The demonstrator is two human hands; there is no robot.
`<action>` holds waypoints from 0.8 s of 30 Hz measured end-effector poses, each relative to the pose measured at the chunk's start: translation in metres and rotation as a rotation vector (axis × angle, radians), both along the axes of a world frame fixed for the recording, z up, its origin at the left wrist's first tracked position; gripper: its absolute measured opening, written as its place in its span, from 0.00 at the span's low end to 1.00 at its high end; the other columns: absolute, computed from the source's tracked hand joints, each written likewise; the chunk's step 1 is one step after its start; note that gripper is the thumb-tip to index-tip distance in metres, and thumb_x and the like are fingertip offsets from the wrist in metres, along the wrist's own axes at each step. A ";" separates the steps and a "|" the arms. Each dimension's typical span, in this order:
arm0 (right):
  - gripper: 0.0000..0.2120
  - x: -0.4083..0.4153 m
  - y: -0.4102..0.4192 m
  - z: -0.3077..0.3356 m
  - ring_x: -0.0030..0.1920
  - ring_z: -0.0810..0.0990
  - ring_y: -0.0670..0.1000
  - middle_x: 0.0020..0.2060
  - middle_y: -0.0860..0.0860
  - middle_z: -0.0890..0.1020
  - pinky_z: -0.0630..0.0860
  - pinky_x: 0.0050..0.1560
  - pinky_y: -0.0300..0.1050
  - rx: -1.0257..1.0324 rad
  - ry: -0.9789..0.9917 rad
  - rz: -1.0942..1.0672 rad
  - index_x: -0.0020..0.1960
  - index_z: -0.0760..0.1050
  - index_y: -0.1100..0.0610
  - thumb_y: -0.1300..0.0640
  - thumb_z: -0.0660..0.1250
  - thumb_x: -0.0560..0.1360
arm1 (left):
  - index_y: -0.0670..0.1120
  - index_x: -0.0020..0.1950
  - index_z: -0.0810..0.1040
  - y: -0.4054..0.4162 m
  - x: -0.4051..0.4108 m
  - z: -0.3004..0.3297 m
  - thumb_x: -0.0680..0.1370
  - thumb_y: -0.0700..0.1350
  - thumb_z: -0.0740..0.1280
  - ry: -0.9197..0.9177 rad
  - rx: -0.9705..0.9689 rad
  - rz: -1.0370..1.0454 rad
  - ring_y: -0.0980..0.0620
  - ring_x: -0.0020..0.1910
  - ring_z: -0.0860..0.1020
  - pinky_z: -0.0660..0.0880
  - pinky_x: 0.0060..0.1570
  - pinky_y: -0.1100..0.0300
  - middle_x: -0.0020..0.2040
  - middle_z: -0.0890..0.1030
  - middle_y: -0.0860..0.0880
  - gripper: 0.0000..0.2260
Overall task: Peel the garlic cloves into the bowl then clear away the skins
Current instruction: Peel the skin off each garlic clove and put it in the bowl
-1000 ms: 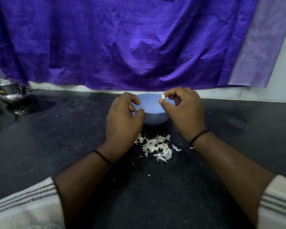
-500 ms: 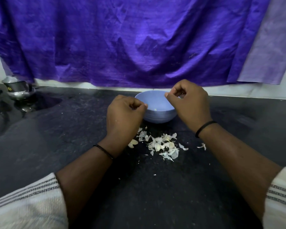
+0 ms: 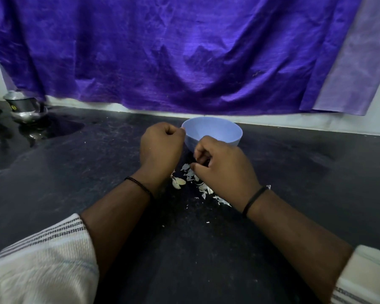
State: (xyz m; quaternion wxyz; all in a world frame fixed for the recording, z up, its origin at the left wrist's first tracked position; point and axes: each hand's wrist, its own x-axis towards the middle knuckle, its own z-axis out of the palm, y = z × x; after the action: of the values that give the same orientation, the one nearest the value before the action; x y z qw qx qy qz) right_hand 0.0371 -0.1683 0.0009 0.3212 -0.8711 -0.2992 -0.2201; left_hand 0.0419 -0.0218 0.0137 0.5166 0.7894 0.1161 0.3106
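- Papery garlic skins [image 3: 192,179] lie scattered on the black counter [image 3: 79,172], just near of the blue bowl [image 3: 213,132]; a careless sweep could scatter them.
- Right hand [image 3: 224,165], fingers curled down among the skins, could knock the bowl it sits beside; whether it holds any I cannot tell.
- Left hand [image 3: 160,148] is fisted beside the bowl's left rim, contents hidden.

We see a deep purple cloth [image 3: 162,53] hung across the back of the room, creased and sagging in soft folds, with a sheen where light catches its ridges. To the right of that cloth a paler lilac panel [image 3: 358,69] hangs down at a slant. Below the cloth's hem a strip of white wall [image 3: 294,123] shows, and more white wall sits at the cloth's far left. Beneath the cloth a dark, speckled stone countertop [image 3: 97,172] spreads toward us. Below the cloth's lower left corner a shiny metal vessel [image 3: 23,107] stands on the counter, mirrored faintly in the polished surface.
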 end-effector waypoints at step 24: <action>0.06 -0.008 -0.051 0.008 0.31 0.80 0.38 0.33 0.45 0.85 0.73 0.34 0.29 0.159 0.374 0.073 0.42 0.85 0.53 0.61 0.79 0.68 | 0.39 0.36 0.81 -0.024 -0.012 -0.007 0.78 0.44 0.71 0.026 0.059 -0.485 0.53 0.24 0.74 0.70 0.28 0.61 0.29 0.79 0.48 0.12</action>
State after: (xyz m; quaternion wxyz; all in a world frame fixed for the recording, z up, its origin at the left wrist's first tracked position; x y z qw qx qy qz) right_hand 0.0288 -0.2197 0.0089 0.4466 -0.8573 -0.2475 -0.0656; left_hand 0.0297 -0.0454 0.0066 0.5511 0.8130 -0.0791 0.1705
